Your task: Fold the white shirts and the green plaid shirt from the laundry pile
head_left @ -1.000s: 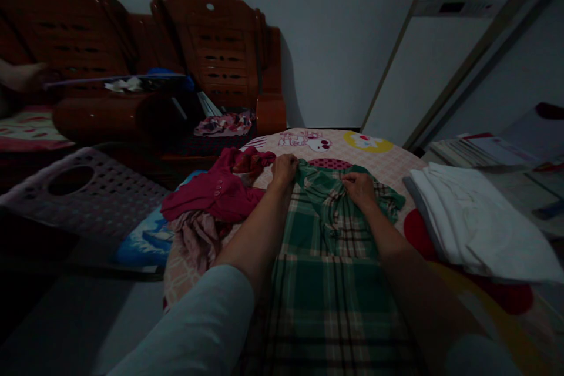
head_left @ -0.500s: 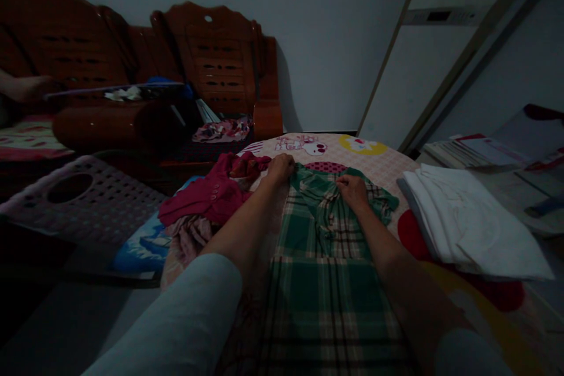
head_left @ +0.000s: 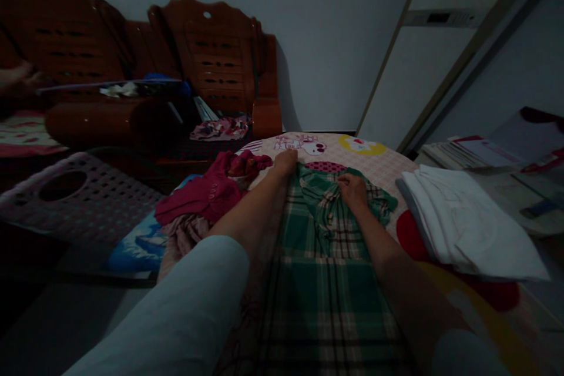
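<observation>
A green plaid dress (head_left: 326, 282) lies lengthwise over the cloth-covered table (head_left: 379, 158), its top end away from me and its bodice wrinkled. My left hand (head_left: 286, 163) is closed on the dress's upper left corner, fingertips mostly hidden behind the knuckles. At the right of the neckline, my right hand (head_left: 353, 192) pinches the fabric between thumb and fingers. Left of my left forearm sits a heap of magenta clothing (head_left: 198, 197). Folded white clothes (head_left: 471, 223) are stacked to the right of my right forearm.
A pale woven basket (head_left: 101, 200) stands at the left, by a blue printed cloth (head_left: 141, 247). Behind it is a carved wooden bench (head_left: 220, 70). Another person's hand (head_left: 17, 79) shows at the far left. Papers (head_left: 467, 153) lie on a surface at the right.
My left hand has shifted slightly away from me and to the right at the dress's corner. My right hand stays nearly in place. The other person's hand at the far left has moved.
</observation>
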`<state>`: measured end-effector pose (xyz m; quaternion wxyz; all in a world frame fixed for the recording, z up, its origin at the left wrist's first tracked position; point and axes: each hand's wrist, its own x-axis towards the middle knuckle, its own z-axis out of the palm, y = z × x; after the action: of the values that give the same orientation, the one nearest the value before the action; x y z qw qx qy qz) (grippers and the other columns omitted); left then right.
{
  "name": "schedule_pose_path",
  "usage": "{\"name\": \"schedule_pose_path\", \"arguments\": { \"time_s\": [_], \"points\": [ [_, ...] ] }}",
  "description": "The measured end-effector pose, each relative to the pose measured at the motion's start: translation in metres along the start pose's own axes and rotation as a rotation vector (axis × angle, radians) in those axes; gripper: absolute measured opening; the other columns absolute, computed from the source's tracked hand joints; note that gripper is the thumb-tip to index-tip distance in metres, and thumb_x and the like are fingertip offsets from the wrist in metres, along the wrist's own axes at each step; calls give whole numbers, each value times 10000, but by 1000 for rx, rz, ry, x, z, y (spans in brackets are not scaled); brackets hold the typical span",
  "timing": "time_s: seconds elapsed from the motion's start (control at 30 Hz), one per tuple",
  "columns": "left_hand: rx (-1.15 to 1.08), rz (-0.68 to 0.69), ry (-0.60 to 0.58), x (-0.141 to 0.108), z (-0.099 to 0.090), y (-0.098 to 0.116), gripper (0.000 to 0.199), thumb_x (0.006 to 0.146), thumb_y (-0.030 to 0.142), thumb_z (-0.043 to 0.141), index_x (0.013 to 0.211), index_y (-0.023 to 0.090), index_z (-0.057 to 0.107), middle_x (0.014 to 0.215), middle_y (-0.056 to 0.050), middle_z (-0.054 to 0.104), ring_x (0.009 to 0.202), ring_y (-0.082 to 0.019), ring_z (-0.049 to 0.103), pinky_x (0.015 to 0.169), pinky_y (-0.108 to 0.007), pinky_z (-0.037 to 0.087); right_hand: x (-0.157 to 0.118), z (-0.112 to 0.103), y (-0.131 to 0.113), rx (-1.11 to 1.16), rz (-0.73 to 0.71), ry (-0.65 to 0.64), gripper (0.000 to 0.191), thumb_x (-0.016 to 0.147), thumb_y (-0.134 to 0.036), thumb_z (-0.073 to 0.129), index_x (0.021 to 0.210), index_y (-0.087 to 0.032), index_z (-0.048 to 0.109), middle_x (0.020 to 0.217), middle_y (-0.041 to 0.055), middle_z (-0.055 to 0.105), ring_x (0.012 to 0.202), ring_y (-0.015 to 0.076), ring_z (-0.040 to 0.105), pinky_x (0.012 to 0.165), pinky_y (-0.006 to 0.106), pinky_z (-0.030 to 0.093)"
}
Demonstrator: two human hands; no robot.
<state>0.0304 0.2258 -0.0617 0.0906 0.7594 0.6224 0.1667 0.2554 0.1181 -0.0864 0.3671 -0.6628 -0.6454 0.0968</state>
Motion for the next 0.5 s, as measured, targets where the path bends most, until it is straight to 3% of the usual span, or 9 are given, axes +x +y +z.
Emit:
{"name": "schedule_pose_path", "arguments": {
  "time_s": [0.2,0.37,0.5],
  "points": [
    [-65,-4,49,-12,-6,-17,488,817,94,562,1297,169,606,1215,-99,685,1138,-220,618,1014,-295,439,0,-1,-5,-210,-53,30,331,807,-108,479,991,-153,751,993,115,737,937,233,653,850,312,466],
    [-124,-148,57,-28,-1,-16,310,838,191,575,1110,166,720,1077,-96,737,1041,-216,658,930,-272,481,-5,0,-10,-390,-132,-38,239,883,-239,526,960,-176,743,964,105,691,889,222,608,780,300,438],
    [-112,-223,60,-33,6,-9,254,860,272,582,1033,176,743,1076,-105,740,1047,-224,664,883,-265,487,-7,0,-13,-480,-162,-106,203,887,-207,528,916,-171,725,972,109,672,892,215,594,741,287,414]
  ]
}}
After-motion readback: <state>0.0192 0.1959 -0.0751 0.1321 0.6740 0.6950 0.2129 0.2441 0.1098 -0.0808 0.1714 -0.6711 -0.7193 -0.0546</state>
